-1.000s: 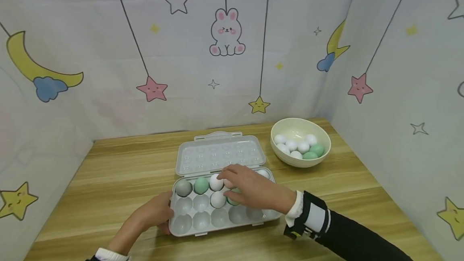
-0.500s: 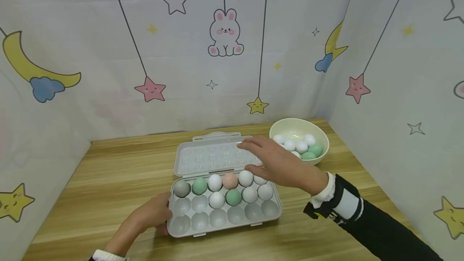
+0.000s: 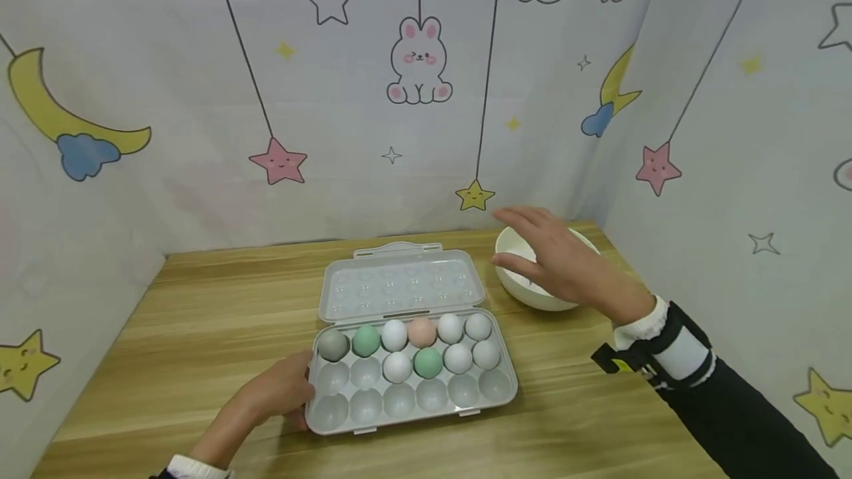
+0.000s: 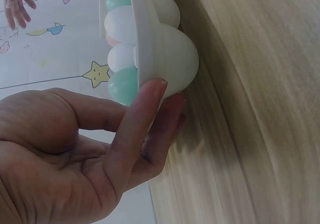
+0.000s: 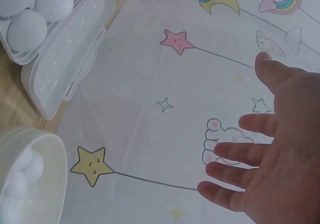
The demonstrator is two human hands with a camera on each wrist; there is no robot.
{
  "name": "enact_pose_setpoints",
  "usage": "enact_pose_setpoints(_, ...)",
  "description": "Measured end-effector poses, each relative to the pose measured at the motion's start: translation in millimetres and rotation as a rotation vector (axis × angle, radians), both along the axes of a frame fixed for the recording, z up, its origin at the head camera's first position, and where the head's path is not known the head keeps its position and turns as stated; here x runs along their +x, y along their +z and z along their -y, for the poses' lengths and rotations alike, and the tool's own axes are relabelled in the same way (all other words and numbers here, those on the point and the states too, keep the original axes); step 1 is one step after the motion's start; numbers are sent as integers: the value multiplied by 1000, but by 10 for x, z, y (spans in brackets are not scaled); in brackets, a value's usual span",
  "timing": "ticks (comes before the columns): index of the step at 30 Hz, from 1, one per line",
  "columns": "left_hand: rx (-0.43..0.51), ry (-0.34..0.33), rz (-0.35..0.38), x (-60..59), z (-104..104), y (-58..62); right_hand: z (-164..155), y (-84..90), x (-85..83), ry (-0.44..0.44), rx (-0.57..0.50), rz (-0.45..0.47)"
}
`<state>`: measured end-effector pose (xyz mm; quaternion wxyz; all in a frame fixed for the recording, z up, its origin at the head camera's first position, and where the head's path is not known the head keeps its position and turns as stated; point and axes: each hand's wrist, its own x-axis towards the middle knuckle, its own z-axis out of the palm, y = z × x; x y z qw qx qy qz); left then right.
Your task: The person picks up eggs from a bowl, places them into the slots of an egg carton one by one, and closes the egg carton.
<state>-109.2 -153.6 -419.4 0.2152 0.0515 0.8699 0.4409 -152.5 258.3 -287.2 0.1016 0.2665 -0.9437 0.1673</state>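
Observation:
An open plastic egg carton (image 3: 399, 399) lies on the table. Its back row carries grey (image 3: 333, 344), green, white and pink (image 3: 422, 332) eggs; several more, white and green (image 3: 428, 362), sit in the middle row. Front cups are bare. My left hand (image 3: 276, 390) grips the carton's left end, its fingertips (image 4: 150, 94) against the rim and an end cup. My right hand (image 3: 555, 257) hovers over the cream bowl (image 3: 532, 300), fingers spread and holding nothing. That hand hides most of the bowl's inside; white eggs (image 5: 17, 184) show there in the right wrist view.
The carton's clear lid (image 3: 406, 287) lies folded back towards the rear wall. Cartoon-printed cloth walls (image 3: 346, 109) enclose the wooden table (image 3: 220, 294) at the back and both sides.
My right hand has risen from the eggs in the carton and moved right and back, over the bowl. My left hand stays at the carton's left end.

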Motion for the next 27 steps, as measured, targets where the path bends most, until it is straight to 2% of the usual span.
enact_pose_setpoints(4,5,-5,2,0,4,5,-150,-13,-89,-68,28,38)
enact_pose_setpoints(9,19,-12,2,0,12,4,-350,-86,-255,-106,51,42)
enact_pose_setpoints(13,37,-13,-3,8,15,9,-495,-172,-398,-141,38,96)
enact_pose_setpoints(22,27,-6,-5,7,14,20,-778,-469,-728,-244,55,207)
enact_pose_setpoints(27,26,-2,5,2,17,2,-906,-674,-909,-266,116,207)
